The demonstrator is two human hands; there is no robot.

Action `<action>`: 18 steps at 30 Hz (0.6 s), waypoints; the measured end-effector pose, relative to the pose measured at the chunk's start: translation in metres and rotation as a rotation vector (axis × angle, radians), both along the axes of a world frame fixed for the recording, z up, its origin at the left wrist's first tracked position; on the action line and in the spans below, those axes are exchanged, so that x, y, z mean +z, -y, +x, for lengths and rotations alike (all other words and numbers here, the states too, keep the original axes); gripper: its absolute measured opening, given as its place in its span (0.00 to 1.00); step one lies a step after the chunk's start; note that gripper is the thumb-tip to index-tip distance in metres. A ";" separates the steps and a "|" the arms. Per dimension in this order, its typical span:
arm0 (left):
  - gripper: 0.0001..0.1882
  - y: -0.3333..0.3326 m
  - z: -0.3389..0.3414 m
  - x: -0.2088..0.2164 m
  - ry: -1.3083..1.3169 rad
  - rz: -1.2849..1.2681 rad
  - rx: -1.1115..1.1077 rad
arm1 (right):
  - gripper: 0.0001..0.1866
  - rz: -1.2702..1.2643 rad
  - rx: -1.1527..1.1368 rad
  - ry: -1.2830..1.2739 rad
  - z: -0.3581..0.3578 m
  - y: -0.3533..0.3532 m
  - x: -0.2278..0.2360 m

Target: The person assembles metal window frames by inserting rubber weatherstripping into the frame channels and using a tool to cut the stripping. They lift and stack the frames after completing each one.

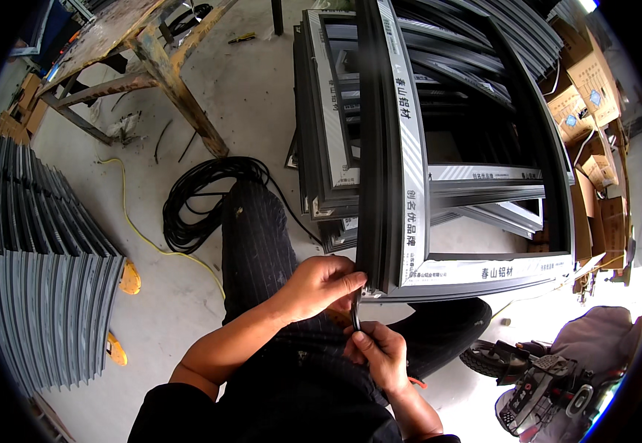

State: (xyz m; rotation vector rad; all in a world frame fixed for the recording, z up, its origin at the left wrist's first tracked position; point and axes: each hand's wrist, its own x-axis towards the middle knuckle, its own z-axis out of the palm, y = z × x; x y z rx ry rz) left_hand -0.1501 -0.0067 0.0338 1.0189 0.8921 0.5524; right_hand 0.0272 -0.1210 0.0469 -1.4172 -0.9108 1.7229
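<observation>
A dark aluminium window frame (414,177), partly covered in white printed film, stands tilted in front of me with its near corner close to my lap. My left hand (319,286) is closed at that corner, its thumb pressing a black rubber sealing strip (356,308) against the frame's edge. Just below, my right hand (381,356) pinches the same strip between thumb and fingers. Between the two hands a short piece of the strip shows. The fingertips of my right hand are partly hidden.
More frames (328,111) are stacked behind. Beside my knee lies a coil of black strip (188,210), near a yellow cable (140,230). Grey profiles (44,310) stand at left below a worn workbench (166,70). Cardboard boxes (594,85) and a scooter (550,391) are at right.
</observation>
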 end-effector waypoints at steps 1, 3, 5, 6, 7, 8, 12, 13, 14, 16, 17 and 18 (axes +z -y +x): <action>0.16 0.001 0.000 0.000 0.007 -0.014 0.005 | 0.10 0.015 0.001 0.015 0.001 0.000 0.001; 0.16 0.003 0.000 0.001 0.019 -0.033 -0.013 | 0.10 0.045 0.003 0.044 0.002 0.001 0.002; 0.17 0.007 -0.002 0.001 0.021 -0.047 -0.058 | 0.10 0.027 0.002 0.047 0.002 0.002 0.002; 0.17 0.009 -0.002 0.000 0.018 -0.049 -0.045 | 0.10 0.018 0.002 0.049 0.002 0.001 0.003; 0.17 0.010 0.000 -0.001 0.017 -0.048 -0.032 | 0.09 0.049 0.012 0.099 0.002 0.000 0.006; 0.17 0.010 0.001 -0.001 0.016 -0.046 -0.020 | 0.08 0.079 0.021 0.150 0.002 -0.001 0.011; 0.17 0.011 -0.003 -0.007 0.109 -0.097 -0.025 | 0.07 0.514 0.147 0.559 0.017 -0.007 0.016; 0.17 0.012 -0.005 -0.005 0.110 -0.109 -0.027 | 0.09 0.641 0.176 0.719 0.021 -0.013 0.023; 0.17 0.012 -0.006 -0.002 0.111 -0.124 -0.029 | 0.11 0.816 0.153 0.825 0.021 -0.022 0.029; 0.16 0.013 -0.005 -0.002 0.134 -0.118 -0.062 | 0.12 0.916 0.098 0.874 0.021 -0.035 0.038; 0.16 0.014 -0.005 -0.005 0.144 -0.107 -0.057 | 0.11 0.910 0.090 0.877 0.023 -0.039 0.039; 0.15 0.016 -0.004 -0.007 0.154 -0.097 -0.051 | 0.10 0.894 0.125 0.891 0.026 -0.043 0.040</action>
